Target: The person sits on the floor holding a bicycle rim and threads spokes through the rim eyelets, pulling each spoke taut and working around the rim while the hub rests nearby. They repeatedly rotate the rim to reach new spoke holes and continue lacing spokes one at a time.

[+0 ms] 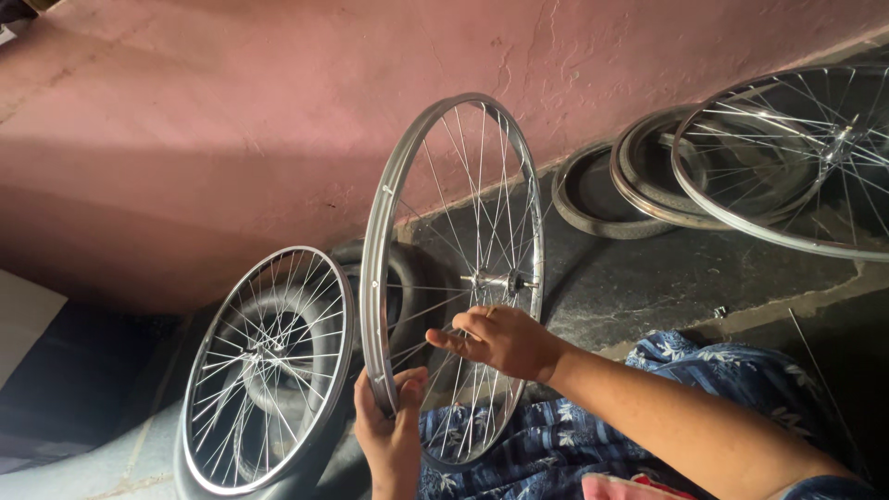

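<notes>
Spoked wheel (pixel 454 278) held upright at frame centre, above lap. Left hand (pixel 391 428) closed on lower rim; grip best kept firm, wheel steadied. Right hand (pixel 500 338) half-curled, fingertips among spokes near hub (pixel 500 280); spokes best handled singly. Second wheel (pixel 269 366) leaned lower left.

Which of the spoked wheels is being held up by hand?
The middle wheel, upright: left hand grips its rim, right hand touches spokes. The others lean against the wall.

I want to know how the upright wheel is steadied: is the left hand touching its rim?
Touching. The head view shows the left hand wrapped around the silver rim of the upright wheel, thumb pressed against the rim's edge.
</notes>
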A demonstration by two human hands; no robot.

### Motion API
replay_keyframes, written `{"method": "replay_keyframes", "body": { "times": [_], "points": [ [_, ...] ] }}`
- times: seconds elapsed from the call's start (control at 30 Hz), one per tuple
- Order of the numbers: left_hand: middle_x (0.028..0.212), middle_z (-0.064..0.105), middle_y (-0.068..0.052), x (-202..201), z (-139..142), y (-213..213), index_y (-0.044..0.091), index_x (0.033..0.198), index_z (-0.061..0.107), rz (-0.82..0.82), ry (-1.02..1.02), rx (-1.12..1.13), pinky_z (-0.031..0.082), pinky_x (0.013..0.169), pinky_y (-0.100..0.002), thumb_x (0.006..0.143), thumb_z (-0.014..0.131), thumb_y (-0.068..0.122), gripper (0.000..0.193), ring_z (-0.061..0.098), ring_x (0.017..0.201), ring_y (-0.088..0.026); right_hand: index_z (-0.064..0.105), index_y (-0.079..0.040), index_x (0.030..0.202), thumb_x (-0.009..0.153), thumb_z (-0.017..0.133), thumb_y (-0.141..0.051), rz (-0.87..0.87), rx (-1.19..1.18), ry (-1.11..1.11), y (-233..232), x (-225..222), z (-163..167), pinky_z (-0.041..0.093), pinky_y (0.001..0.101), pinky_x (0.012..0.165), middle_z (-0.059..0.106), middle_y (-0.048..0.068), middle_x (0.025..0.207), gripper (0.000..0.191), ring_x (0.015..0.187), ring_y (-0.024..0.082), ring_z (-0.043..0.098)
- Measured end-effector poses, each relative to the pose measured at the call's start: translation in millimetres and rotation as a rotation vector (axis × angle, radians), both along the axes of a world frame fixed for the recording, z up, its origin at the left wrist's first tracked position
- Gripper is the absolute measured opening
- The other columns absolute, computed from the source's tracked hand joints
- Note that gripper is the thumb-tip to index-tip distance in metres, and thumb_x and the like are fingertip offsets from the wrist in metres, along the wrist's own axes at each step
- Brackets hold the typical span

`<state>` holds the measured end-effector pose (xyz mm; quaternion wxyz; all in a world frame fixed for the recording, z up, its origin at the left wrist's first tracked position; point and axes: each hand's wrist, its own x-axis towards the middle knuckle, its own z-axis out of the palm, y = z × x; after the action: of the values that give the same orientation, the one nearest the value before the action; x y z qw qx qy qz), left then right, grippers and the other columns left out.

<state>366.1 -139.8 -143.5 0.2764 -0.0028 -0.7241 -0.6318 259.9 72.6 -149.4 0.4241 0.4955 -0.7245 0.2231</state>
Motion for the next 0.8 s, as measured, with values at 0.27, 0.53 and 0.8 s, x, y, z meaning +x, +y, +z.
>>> {"method": "replay_keyframes", "body": {
  "times": [0.27, 0.53, 0.8],
  "points": [
    [0.097, 0.078, -0.017, -1.1, 2.8, 2.8, -0.002, 0.140, 0.046, 0.013, 0.032, -0.033, 0.063, 0.085, -0.034, 0.091, 0.065, -0.001, 0.053, 0.077, 0.090, -0.021, 0.047, -0.023, 0.155, 0.092, 0.060, -0.010, -0.063, -0.011, -0.055, -3.2, 4.4, 12.1, 0.058, 0.0345, 0.080, 0.058, 0.004, 0.102, 0.065, 0.086, 0.019, 0.064],
    [0.096, 0.080, -0.015, 7.9, -6.0, 7.3, -0.001, 0.140, 0.045, -0.031, 0.042, -0.117, 0.063, 0.083, -0.031, 0.091, 0.065, 0.000, 0.053, 0.078, 0.090, -0.018, 0.058, -0.009, 0.137, 0.100, 0.063, -0.012, -0.204, -0.044, 0.163, -7.8, -5.9, -1.4, 0.062, 0.0305, 0.083, 0.066, 0.008, 0.111, 0.037, 0.100, 0.019, 0.071],
    [0.090, 0.083, -0.012, 17.0, -21.5, 16.4, -0.001, 0.136, 0.049, 0.056, 0.067, -0.199, 0.058, 0.076, -0.024, 0.089, 0.068, 0.001, 0.051, 0.077, 0.081, -0.013, 0.068, -0.002, 0.102, 0.087, 0.073, -0.011, -0.284, -0.181, 0.034, -8.0, -9.0, 16.4, 0.056, 0.0338, 0.069, 0.067, 0.008, 0.093, 0.018, 0.080, 0.022, 0.066]
  ]
}}
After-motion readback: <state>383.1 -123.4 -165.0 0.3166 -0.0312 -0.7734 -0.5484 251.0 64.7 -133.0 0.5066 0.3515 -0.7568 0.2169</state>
